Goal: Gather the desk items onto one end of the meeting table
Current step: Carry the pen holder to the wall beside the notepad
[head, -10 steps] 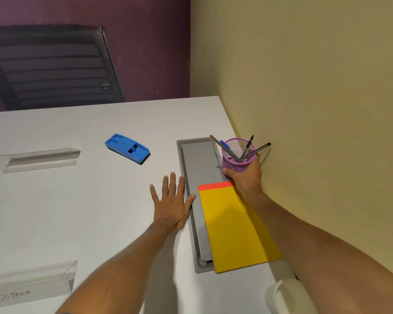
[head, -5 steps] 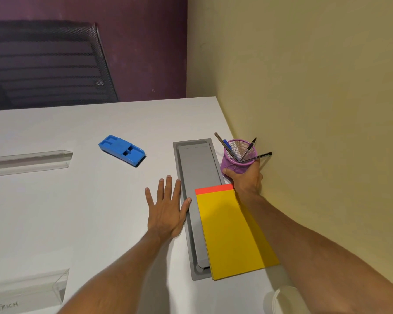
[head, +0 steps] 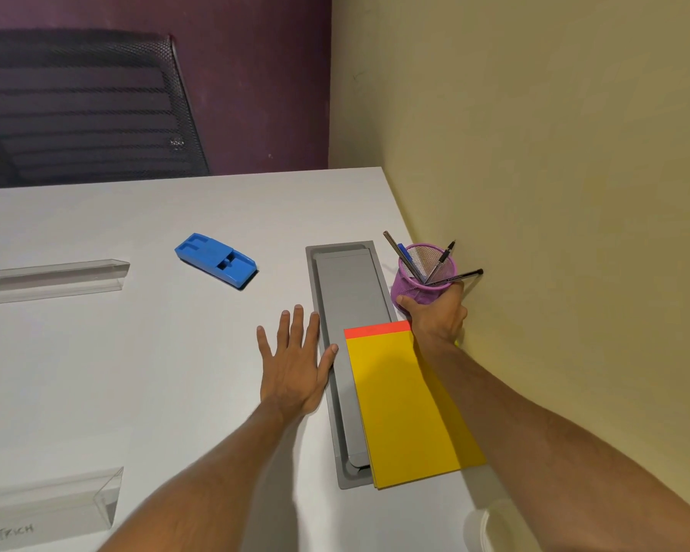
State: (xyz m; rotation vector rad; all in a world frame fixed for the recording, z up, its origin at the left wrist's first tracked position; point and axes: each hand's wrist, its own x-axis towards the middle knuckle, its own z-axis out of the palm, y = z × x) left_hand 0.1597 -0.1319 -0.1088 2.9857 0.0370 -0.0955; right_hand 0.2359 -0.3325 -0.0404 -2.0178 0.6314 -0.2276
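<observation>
The right hand (head: pixel 435 312) grips the lower wall of the purple mesh pen cup (head: pixel 423 278), thumb on its left side and fingers curled round its right; the cup stands on the white table (head: pixel 136 372) at the right edge, just beside the yellow wall (head: pixel 554 193); several pens (head: pixel 441 258) lean outward from its rim. The left hand (head: pixel 291 368) lies flat on the table, palm down, fingers straight and spread, holding nothing; its thumb touches the left rim of the grey cable tray (head: pixel 351 296) recessed in the tabletop. The yellow notepad (head: pixel 407 404) with a red top band lies between the two forearms, overlapping the right side of the tray, just below the right hand. The blue stapler (head: pixel 216 260) lies well to the left of the cup, beyond the left hand; two clear acrylic name holders (head: pixel 52 276) rest near the left edge; a black mesh chair (head: pixel 80 105) stands behind the table.
</observation>
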